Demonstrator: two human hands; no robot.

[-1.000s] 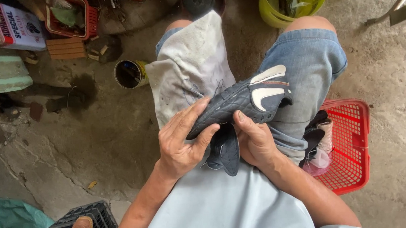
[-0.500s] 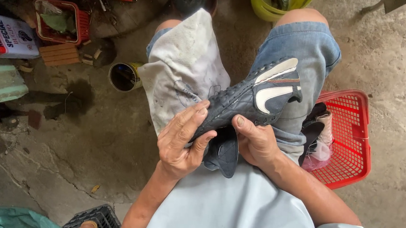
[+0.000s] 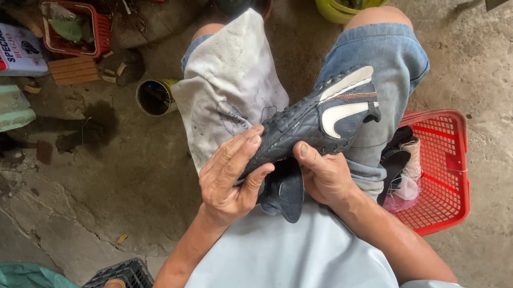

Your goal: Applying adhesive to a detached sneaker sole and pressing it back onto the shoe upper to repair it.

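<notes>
Off to my left the floor (image 3: 86,168) was the usual clutter: a red tray (image 3: 99,31) of scraps, some wood blocks (image 3: 74,70), and an open tin (image 3: 154,96) sitting just by my left knee, close enough to reach without getting up. A white rag (image 3: 230,88) was draped over my left thigh, I guess so the shoe had something soft and clean-ish to rest against instead of my shorts (image 3: 382,62).

My left hand (image 3: 230,175) was mostly open, fingers laid flat along the toe end of the shoe (image 3: 315,121) with the thumb tucked under, more pressing and steadying than gripping. The shoe was a dark quilted one with white stripes at the heel, lying across my lap between both knees, toe toward me, heel pointing away over my right thigh. Holding it low like that kept it braced against my legs.

My right hand (image 3: 326,176) was curled around the underside near the middle, thumb on top, with the loose dark tongue (image 3: 283,194) hanging down between my hands.

Just right of my leg sat a red basket (image 3: 447,169) with more shoes (image 3: 402,166) in it, handy at my side.
</notes>
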